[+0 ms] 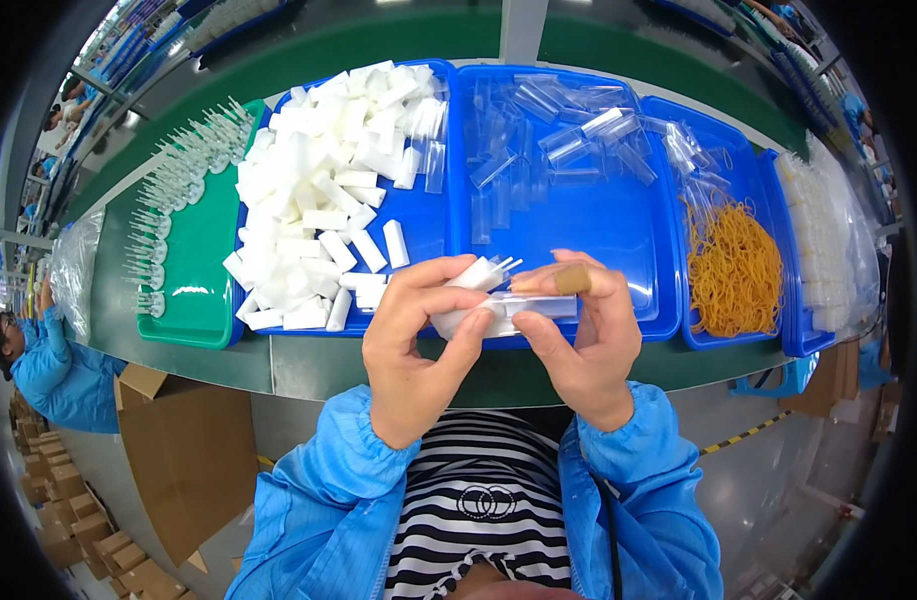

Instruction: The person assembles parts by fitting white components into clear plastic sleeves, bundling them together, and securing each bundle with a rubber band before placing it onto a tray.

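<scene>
In front of my chest, my left hand [423, 335] grips a white piece with two thin pins [490, 271] sticking out to the right; its full shape is partly covered by my fingers. Close against it, my right hand [583, 335] pinches a clear plastic sleeve [546, 306] between thumb and fingers. The sleeve lies level, and its left end meets my left fingertips. Whether the white piece is inside the sleeve, I cannot tell. A tan bandage [572, 279] wraps one right finger. Both hands hover over the near edge of the blue trays.
A blue tray heaped with white blocks [318, 190] stands left of centre. Clear sleeves [568, 145] lie in the middle blue tray [608, 225]. Yellow rubber bands [733, 265] fill a tray at right. A green tray [193, 300] bears white pronged pieces [178, 175]. Another person [63, 355] sits far left.
</scene>
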Motion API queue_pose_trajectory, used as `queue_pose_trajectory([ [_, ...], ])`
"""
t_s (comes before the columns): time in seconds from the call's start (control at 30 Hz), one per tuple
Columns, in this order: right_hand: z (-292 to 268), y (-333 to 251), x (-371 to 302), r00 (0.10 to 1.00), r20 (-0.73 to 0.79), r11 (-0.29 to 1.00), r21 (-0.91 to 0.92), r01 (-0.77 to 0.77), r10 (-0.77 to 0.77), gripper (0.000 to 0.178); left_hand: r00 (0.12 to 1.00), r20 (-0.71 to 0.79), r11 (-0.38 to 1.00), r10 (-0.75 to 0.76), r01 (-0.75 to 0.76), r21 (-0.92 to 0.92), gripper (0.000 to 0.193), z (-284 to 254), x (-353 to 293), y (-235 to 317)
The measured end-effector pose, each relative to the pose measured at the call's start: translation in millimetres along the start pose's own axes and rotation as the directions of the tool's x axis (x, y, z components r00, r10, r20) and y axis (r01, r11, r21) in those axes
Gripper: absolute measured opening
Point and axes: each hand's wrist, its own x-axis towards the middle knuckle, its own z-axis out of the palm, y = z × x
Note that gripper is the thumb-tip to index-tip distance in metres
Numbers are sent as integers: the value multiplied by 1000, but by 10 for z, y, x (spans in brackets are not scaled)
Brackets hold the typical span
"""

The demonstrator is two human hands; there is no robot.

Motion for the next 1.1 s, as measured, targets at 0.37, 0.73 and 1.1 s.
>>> queue_pose_trajectory([
  [0.37,-166,-67,149,972,157,972,131,-194,173,30,994,101,998,39,-43,37,19,-83,20,28],
  [0.73,-125,-35,165,984,106,983,99,-153,142,28,998,57,984,30,-39,175,27,-69,-7,130],
  [1.1,-217,-68,243,912,271,902,222,-371,308,24,990,107,968,96,-117,221,32,-38,61,95],
])
